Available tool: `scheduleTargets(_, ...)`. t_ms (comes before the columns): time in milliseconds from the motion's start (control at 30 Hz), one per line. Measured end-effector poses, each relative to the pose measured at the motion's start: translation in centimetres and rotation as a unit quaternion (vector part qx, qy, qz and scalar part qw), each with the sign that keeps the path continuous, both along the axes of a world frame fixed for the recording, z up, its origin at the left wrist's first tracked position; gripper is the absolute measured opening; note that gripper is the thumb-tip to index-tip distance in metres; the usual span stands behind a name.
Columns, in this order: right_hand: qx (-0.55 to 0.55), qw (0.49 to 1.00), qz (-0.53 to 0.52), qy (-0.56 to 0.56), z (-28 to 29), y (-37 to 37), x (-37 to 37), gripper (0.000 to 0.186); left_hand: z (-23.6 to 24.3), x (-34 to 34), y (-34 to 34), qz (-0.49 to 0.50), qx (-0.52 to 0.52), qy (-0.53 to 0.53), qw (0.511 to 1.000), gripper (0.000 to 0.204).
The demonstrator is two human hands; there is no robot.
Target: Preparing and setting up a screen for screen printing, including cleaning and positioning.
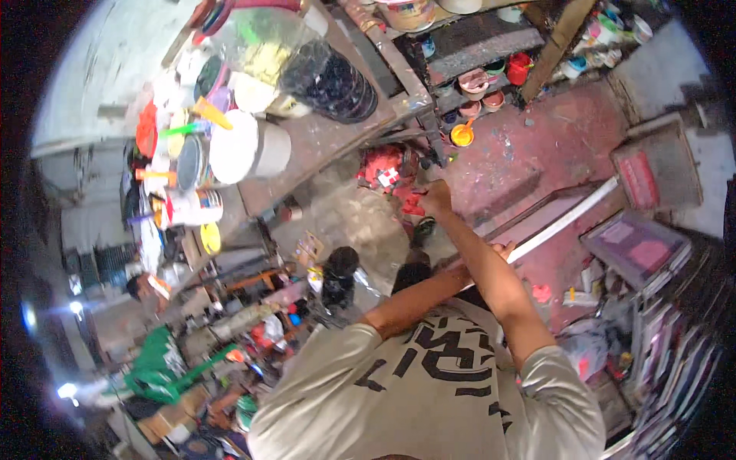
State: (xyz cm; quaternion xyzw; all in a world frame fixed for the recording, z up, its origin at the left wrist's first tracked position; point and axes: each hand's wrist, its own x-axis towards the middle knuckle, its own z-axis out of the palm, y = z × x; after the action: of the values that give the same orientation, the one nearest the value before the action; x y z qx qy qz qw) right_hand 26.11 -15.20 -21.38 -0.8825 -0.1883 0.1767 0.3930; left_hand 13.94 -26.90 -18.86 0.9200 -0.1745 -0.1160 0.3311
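"So, what lies at the centre?"

"A red cloth, beyond and left of a long white-edged frame. The right hand appears clamped on the cloth, fingers together, though blur softens the tips."

"And the left hand?"

"It reaches beneath the right forearm to the frame's edge, probably to steady it. Its fingers lie there; I cannot tell whether they grip."

"What surrounds them?"

"Beyond the frame, a yellow tub, perhaps placed clear of its edges. Left of the frame, a bench carries a white-topped bucket; right of it sits a purple-panelled screen."
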Motion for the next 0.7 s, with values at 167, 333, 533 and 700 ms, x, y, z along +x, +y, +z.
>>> scheduleTargets(167, 0.020, 0.980, -0.159, -0.114, -6.9, 11.9, 1.0, 0.046, 3.5, -2.4, 6.4, 0.009, -0.045, 0.082, 0.996, 0.076)
scheduleTargets(333, 0.026, 0.964, -0.168, -0.204, -15.2, 21.4, 3.6, 0.048, 5.7, -3.8, 10.4, 0.015, -0.074, 0.246, 0.966, 0.048)
scheduleTargets(533, 0.045, 0.991, -0.021, 0.121, -8.5, 15.9, 6.1, 0.038, 4.6, -7.2, 14.1, -0.027, -0.049, 0.119, 0.991, 0.052)
scheduleTargets(700, 0.221, 0.941, -0.074, 0.246, 6.9, 2.9, 0.5, 0.019, 1.4, -5.6, 11.5, -0.107, -0.077, 0.124, 0.983, 0.056)
